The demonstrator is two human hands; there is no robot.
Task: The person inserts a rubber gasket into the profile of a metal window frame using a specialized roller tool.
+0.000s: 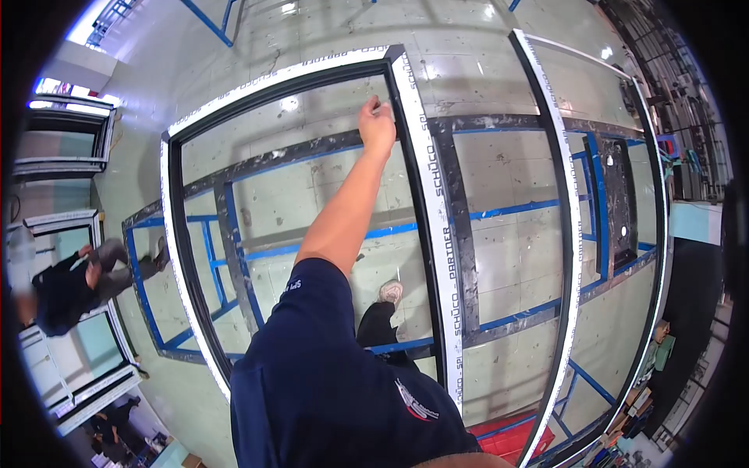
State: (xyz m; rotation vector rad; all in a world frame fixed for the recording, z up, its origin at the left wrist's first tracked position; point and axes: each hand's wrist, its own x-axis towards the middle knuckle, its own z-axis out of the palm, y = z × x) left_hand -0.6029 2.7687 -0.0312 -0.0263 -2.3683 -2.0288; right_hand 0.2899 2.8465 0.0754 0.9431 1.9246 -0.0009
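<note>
My left hand [378, 127] is at the end of an outstretched arm, close beside the inner edge of a large window frame [427, 187], below its upper right corner. The fingers are curled together, and I cannot tell whether something small is in them. Black profiles with white printed protective film make up the frame. It lies across a worktable [312, 148] of blue steel with scuffed dark padding on its bars. My right hand is out of view.
A second filmed frame [568, 234] lies to the right on another blue rack. A red crate [511, 438] is below it. On the left, a person [74, 281] in dark clothes is near more frames [58, 164]. Profile racks [663, 93] line the right side.
</note>
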